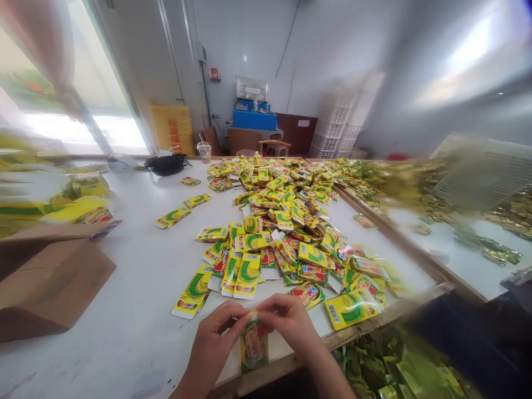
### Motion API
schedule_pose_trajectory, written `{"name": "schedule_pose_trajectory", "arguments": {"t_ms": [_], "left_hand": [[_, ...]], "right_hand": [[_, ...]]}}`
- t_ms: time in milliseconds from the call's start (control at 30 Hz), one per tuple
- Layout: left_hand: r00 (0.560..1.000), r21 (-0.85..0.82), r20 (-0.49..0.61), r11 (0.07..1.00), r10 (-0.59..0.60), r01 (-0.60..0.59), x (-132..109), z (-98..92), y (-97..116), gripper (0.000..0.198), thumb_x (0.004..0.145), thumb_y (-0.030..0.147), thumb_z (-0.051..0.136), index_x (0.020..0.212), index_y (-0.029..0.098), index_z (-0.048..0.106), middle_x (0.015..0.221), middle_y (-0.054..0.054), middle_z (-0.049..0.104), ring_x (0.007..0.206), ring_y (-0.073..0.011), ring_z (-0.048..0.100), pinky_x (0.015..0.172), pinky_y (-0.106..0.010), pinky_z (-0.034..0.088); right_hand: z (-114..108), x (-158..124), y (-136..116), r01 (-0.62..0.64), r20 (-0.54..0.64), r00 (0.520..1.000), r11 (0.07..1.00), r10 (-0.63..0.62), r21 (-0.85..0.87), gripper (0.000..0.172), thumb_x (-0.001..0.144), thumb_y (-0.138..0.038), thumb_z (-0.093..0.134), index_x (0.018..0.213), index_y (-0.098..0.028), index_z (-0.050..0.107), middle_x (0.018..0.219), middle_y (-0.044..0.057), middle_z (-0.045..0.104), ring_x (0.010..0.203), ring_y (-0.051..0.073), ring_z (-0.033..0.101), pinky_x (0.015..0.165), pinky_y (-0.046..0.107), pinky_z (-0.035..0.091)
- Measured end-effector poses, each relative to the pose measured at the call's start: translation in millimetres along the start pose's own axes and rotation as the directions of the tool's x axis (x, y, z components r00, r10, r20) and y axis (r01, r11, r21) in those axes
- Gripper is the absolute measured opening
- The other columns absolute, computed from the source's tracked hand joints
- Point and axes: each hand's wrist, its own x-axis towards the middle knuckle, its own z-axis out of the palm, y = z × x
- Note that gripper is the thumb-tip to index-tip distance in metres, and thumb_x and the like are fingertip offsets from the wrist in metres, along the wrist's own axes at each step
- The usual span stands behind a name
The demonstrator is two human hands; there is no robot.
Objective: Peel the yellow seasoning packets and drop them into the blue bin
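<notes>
Both hands pinch the top edge of a single yellow-and-green sachet. In the head view, the left hand (214, 341) and the right hand (291, 324) meet at 6 o'clock, fingertips closed on the sachet (254, 349), which hangs upright at the near edge of the white table (137, 310). Both forearms rise from the bottom edge, backs of the hands toward the camera and fingers curled inward.

Just beyond the hands, toward 12 o'clock, a loose pile (291, 233) of similar sachets spreads across the table. A cardboard box (50, 282) sits at 9 o'clock. A plastic cup (204, 151) and a black bag (166, 164) stand at the table's far edge, near 11 o'clock. At 3 o'clock, a second table (440, 238) carries gold packets (499, 255), which are blurred.
</notes>
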Motion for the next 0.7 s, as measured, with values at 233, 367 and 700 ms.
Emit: {"name": "schedule_pose_trajectory", "arguments": {"t_ms": [233,367,700], "left_hand": [[0.998,0.017,0.040,0.999,0.051,-0.052,-7,-5.0,-3,0.030,0.071,0.031,0.078,0.101,0.028,0.078,0.090,-0.007,0.072,0.079,-0.0244,0.066,0.071,-0.032,0.054],[0.989,-0.003,0.109,0.995,0.097,-0.097,-15,-1.7,-5,0.023,0.077,0.030,0.073,0.100,0.031,0.079,0.091,-0.007,0.071,0.088,-0.0264,0.067,0.078,-0.033,0.054],[0.927,0.453,0.256,0.813,0.274,-0.365,20,0.0,1,0.048,0.085,0.020,0.062,0.131,0.031,0.059,0.130,-0.009,0.060,0.124,-0.0325,0.049,0.107,-0.050,0.036]], "right_hand": [[-1,-9,-1,0.163,-0.024,0.985,0.962,-0.172,-0.219,0.013,0.070,-0.021,0.079,0.083,-0.022,0.074,0.082,0.001,0.070,0.067,0.017,0.065,0.058,0.025,0.048],[5,-18,-4,0.235,-0.019,0.969,0.939,-0.247,-0.250,0.007,0.078,-0.020,0.073,0.085,-0.022,0.073,0.084,0.001,0.068,0.077,0.019,0.064,0.069,0.027,0.050],[-97,-79,-16,0.079,-0.489,0.856,0.978,-0.167,-0.196,0.016,0.077,-0.040,0.073,0.089,-0.029,0.073,0.090,0.007,0.072,0.085,0.026,0.067,0.074,0.037,0.051]]}}
